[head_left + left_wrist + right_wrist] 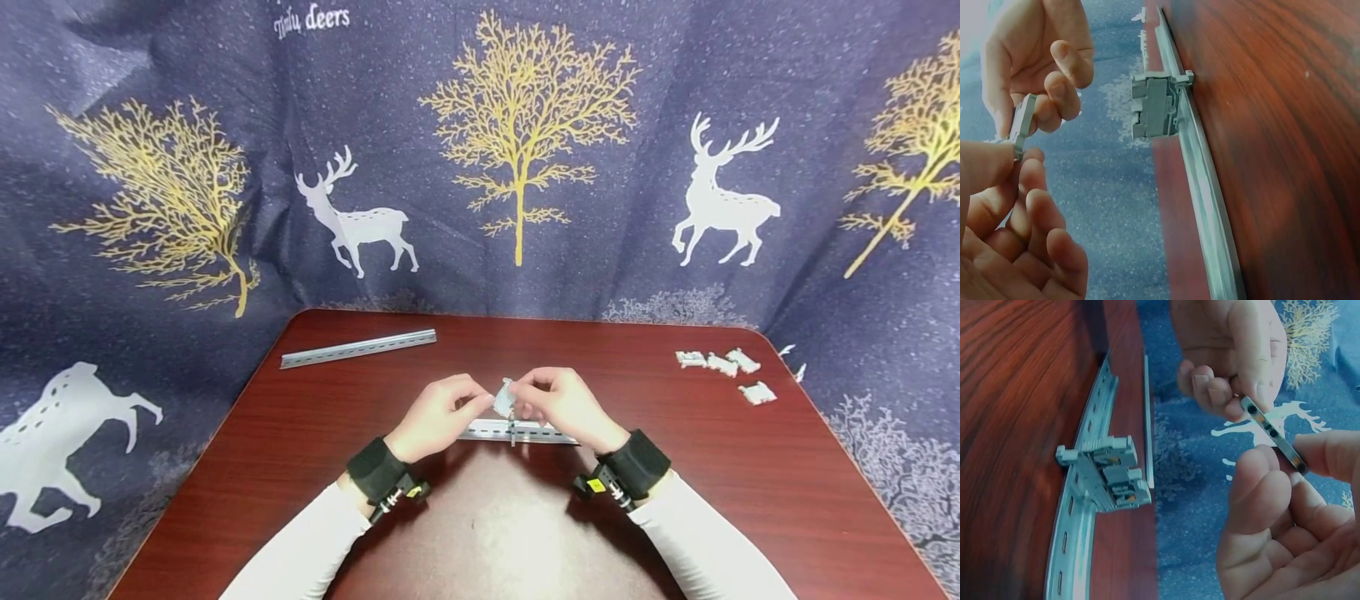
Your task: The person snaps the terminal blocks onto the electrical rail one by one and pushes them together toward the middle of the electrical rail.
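Above a slotted metal DIN rail [486,429], a thin grey terminal block [504,398] is held between both hands. My left hand [441,414] pinches one end of it with thumb and fingertips; my right hand [568,406] pinches the other end. In the left wrist view the held block [1021,122] appears tilted and apart from the rail. From the right wrist, its narrow edge [1272,432] shows dark holes and orange spots. A second grey terminal block [1110,475] sits across the rail below the hands, standing out from it.
Another slotted rail [358,348] lies at the table's back left. Several loose terminal blocks [722,364] lie at the back right. The reddish-brown table [750,483] meets a dark cloth backdrop [480,283] printed with deer and trees.
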{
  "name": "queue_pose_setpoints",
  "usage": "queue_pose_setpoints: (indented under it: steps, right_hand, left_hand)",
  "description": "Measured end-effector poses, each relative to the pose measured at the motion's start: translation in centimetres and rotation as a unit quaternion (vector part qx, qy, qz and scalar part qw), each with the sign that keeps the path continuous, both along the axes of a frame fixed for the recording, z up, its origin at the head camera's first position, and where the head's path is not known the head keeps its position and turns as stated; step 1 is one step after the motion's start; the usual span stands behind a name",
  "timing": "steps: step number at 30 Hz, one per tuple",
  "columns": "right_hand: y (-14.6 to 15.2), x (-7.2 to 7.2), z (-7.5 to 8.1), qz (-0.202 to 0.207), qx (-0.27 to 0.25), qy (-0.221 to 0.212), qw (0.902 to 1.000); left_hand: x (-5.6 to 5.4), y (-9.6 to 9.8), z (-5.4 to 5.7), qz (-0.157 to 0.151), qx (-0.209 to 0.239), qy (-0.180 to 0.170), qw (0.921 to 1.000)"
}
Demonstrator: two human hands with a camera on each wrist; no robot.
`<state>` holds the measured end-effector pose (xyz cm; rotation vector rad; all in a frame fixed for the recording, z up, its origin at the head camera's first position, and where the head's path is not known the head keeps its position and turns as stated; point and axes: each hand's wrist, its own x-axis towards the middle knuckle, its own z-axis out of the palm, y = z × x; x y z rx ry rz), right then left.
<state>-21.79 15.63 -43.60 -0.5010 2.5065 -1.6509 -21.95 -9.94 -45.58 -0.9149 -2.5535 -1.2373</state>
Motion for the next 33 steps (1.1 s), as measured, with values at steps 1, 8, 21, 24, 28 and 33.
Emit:
queue_pose_setpoints:
  steps: [1, 8, 21, 24, 28, 33]
  right_hand:
    - [0.0, 0.0, 0.0, -0.003, -0.01, -0.008, 0.9999]
    - [-0.4, 0.2, 0.1, -0.014, -0.045, -0.026, 0.9985]
    - [-0.8, 0.4, -0.3, -0.001, -0.109, -0.049, 0.9929]
    - [-0.7, 0.2, -0.4, -0.014, -0.101, -0.04, 0.994]
    - [-0.2, -0.2, -0.4, -0.053, -0.078, -0.03, 0.9951]
    - [0.5, -0.7, -0.4, -0.097, -0.016, -0.005, 0.9952]
  left_hand:
    - [0.0, 0.0, 0.0, -0.005, 0.0, -0.002, 1.0]
    - [0.2, 0.3, 0.0, -0.032, 0.007, -0.003, 0.9995]
    - [0.5, 0.5, -0.1, -0.014, 0.038, -0.009, 0.9991]
    - [0.5, 0.6, -0.1, -0.014, 0.032, -0.009, 0.9993]
    - [0.3, 0.5, -0.3, -0.007, 0.005, -0.006, 0.9999]
    - [0.0, 0.3, -0.7, 0.003, -0.09, 0.02, 0.9958]
